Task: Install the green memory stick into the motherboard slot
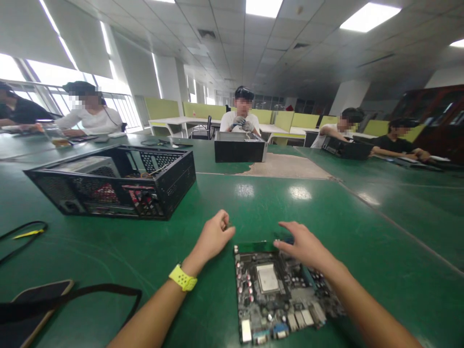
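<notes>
A motherboard [300, 299] lies flat on the green table, its ports towards me and a silver square processor [267, 278] in its socket. Along its far edge runs a green strip [255, 246], like a memory module. My left hand [213, 237], with a yellow watch strap at the wrist, is just left of the board's far corner. Its fingers are curled in; anything inside them is hidden. My right hand [306, 244] reaches over the board's far right part, fingers stretched and apart. Its thumb tip is close to the strip's end; whether they touch, I cannot tell.
An open black computer case [116, 186] stands at the left. Nearer are a cable [23, 227], a dark strap and a phone-like slab [39, 309]. Across the table, a gloved person works behind another case [239, 149]; several people sit further off at both sides.
</notes>
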Tool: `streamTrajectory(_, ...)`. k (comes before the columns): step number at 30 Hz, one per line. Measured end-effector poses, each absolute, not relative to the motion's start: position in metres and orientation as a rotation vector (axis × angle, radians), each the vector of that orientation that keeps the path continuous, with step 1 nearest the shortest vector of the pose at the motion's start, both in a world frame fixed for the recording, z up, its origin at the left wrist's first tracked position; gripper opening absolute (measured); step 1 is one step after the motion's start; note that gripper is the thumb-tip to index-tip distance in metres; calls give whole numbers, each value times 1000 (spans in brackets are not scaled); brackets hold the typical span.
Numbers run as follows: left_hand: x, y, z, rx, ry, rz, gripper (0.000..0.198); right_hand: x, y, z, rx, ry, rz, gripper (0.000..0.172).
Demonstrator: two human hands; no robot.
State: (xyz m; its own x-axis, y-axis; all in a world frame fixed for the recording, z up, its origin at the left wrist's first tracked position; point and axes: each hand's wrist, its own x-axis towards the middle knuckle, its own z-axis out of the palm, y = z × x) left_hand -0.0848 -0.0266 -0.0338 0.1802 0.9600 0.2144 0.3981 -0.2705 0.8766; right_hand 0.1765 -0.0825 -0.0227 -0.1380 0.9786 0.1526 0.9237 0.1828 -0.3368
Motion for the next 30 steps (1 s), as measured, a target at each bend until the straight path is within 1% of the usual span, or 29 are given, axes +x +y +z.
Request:
streamTrajectory(1, -83, -28, -36, 1878, 1272, 947, 20, 176, -78, -30, -1765, -2179, 267, 46)
streamTrajectory(3, -81, -33, -41, 2025, 1208, 721, 34, 174, -73, -42, -1684, -2243, 311, 32)
streamTrajectory(4, -81, -35, -44, 2099, 1177, 632, 37, 174, -72, -46, -1643, -2260, 316, 26)
streamTrajectory(5, -80, -37, -46, 2179, 1160, 574, 34, 174, -72, -49, -1603, -2266, 318, 22)
streamTrajectory(8, -79, -41, -51, 2366, 1146, 502, 16, 174, -73, -51, -1466, -2271, 351, 14)
streamTrajectory(10, -78, -42, -52, 2416, 1155, 516, 9, 175, -72, -51, -1378, -2240, 370, 15)
streamTrajectory(12, -77, -42, -52, 2434, 1165, 525, 6, 175, -70, -53, -1350, -2191, 389, 16)
streamTrajectory(18, -76, -45, -48, 2453, 1254, 493, 6, 175, -68, -62, -1467, -2156, 410, 20)
streamTrajectory(22, -75, -45, -48, 2475, 1258, 491, 11, 177, -67, -60, -1462, -2190, 453, 20)
streamTrajectory(27, -76, -45, -49, 2473, 1252, 497, 5, 179, -69, -51, -1449, -2188, 500, 17)
streamTrajectory(30, -76, -46, -48, 2481, 1231, 502, 6, 180, -70, -48, -1454, -2197, 524, 17)
